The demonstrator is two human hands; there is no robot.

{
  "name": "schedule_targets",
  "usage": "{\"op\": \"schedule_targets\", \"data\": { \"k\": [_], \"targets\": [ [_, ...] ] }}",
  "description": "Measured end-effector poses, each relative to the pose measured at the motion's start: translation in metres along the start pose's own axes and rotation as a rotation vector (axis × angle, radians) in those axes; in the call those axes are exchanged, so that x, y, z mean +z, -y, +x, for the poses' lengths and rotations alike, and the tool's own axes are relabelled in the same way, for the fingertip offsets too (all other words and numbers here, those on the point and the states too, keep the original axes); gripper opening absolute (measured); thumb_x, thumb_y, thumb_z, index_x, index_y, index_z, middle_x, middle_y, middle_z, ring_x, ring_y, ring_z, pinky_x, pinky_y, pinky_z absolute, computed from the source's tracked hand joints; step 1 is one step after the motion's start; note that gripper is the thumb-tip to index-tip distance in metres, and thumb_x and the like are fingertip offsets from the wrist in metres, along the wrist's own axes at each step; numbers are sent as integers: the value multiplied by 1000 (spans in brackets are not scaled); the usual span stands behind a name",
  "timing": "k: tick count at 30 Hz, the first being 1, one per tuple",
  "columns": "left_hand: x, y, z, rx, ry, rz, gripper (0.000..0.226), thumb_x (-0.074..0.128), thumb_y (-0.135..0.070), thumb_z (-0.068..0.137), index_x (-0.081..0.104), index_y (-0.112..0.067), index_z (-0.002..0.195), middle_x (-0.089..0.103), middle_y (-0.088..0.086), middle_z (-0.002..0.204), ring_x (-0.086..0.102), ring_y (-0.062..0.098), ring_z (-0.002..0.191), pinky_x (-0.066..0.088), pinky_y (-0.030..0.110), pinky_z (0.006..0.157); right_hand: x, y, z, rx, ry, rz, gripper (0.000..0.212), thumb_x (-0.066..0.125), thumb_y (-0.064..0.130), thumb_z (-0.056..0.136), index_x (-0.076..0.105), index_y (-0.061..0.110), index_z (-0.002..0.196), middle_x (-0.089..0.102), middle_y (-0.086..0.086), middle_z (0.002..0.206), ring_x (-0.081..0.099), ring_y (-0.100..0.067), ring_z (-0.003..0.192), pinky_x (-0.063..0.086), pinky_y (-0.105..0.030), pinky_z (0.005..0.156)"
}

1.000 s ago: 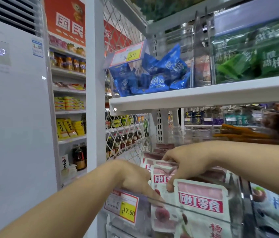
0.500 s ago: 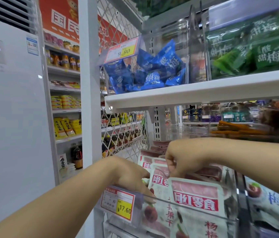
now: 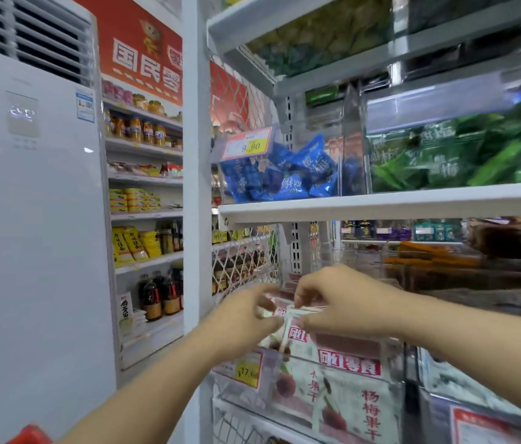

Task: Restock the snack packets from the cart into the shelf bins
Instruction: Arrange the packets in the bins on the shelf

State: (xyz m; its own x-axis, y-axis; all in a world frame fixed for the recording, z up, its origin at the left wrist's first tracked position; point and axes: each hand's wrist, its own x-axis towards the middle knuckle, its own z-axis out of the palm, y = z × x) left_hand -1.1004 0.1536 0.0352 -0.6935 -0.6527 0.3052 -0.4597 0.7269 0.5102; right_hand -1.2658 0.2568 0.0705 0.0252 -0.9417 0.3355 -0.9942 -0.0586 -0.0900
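Head view, slightly blurred. Both hands at the lower-left clear bin (image 3: pixel 240 395) of the shelving.

Left hand (image 3: pixel 243 315): thumb and forefinger clamped on the top-left edge of a pink-and-white snack packet (image 3: pixel 297 331).

Right hand (image 3: pixel 345 302): fingers (image 3: pixel 304 294) curled, pinching the same packet's top edge from the right.

The packet stands upright in the bin, among the same-brand packets (image 3: pixel 352 398) already there (red label, bayberry picture).

Yellow price tag (image 3: pixel 248 370) on the bin front reads 17-something.

Shelf (image 3: pixel 413 201) above carries blue packets (image 3: pixel 285 177) and green packets (image 3: pixel 477 158).
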Motion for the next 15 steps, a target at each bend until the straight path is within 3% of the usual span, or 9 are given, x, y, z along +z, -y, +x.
{"op": "schedule_targets", "data": {
  "k": [2, 4, 6, 8, 11, 15],
  "targets": [
    [0, -5, -28, 49, -128, -149, 40, 61, -28, 99, 48, -47, 132, 60, -20, 115, 63, -7, 89, 53, 12, 69, 1, 14, -10, -44, -47, 16, 26, 67, 48, 84, 66, 30, 103, 69, 13, 103, 64, -10, 99, 54, -38, 88],
    [-1, -4, -60, 74, -217, -237, 36, 60, -21, 99, 54, -47, 123, 63, -17, 108, 65, -4, 86, 59, 22, 77, 1, 34, -23, -124, -122, 10, 23, 65, 47, 86, 66, 31, 103, 70, 14, 103, 64, -10, 99, 54, -39, 86],
    [0, 2, -96, 73, -231, -252, 34, 60, -18, 98, 59, -38, 125, 67, -13, 105, 68, 2, 88, 59, 34, 82, 7, 61, -39, -215, -182, 29, 19, 63, 45, 88, 67, 32, 102, 69, 17, 100, 64, -8, 96, 54, -37, 84],
    [5, 14, -136, 46, -200, -232, 31, 62, -18, 98, 61, -41, 119, 68, -11, 103, 69, 7, 86, 58, 34, 81, 24, 85, -58, -275, -169, 91, 19, 59, 45, 89, 68, 33, 100, 65, 20, 92, 61, -5, 91, 52, -32, 79],
    [25, 38, -199, -77, -163, -213, 29, 63, -18, 97, 62, -44, 110, 69, -10, 99, 69, 8, 79, 53, 27, 76, 68, 106, -89, -330, -35, 153, 10, 62, 43, 89, 65, 34, 94, 62, 20, 83, 59, -2, 83, 51, -32, 75],
    [58, 78, -275, -245, -90, -180, 25, 61, -13, 97, 66, -27, 116, 68, -10, 94, 65, 4, 70, 48, 18, 65, 147, 122, -130, -315, 198, 193, 9, 64, 41, 88, 55, 43, 88, 54, 26, 74, 52, 6, 72, 49, -25, 70]
  ]
}}
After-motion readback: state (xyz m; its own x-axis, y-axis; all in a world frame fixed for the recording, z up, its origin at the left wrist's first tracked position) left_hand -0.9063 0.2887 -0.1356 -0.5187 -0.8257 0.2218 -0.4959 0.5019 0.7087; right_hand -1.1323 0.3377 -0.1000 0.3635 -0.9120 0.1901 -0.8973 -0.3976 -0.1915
